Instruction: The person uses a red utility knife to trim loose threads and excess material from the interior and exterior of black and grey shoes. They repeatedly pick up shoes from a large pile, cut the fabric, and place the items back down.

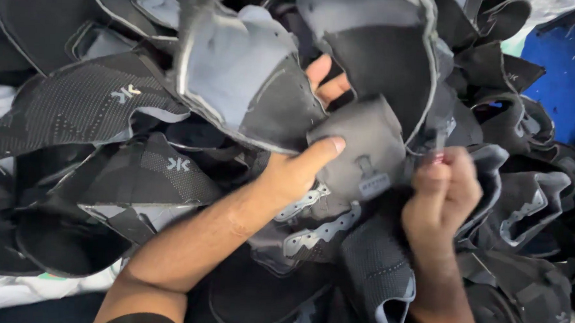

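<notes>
A big heap of black and grey fabric shoe uppers (pixel 138 168) fills the view. My left hand (pixel 300 162) reaches into the middle of the heap and grips a dark grey upper piece (pixel 366 145) with a small loop tab; the thumb lies across its front and two fingertips show behind it. My right hand (pixel 444 194) is curled tight just to the right, pinching the edge of the same grey piece and the fabric next to it. A larger grey-lined upper (pixel 246 76) arches over my left hand.
More uppers with pale perforated trim (pixel 317 230) lie under my hands. A blue surface (pixel 572 83) shows at the upper right. White material (pixel 10 288) peeks out at the lower left beneath the pile.
</notes>
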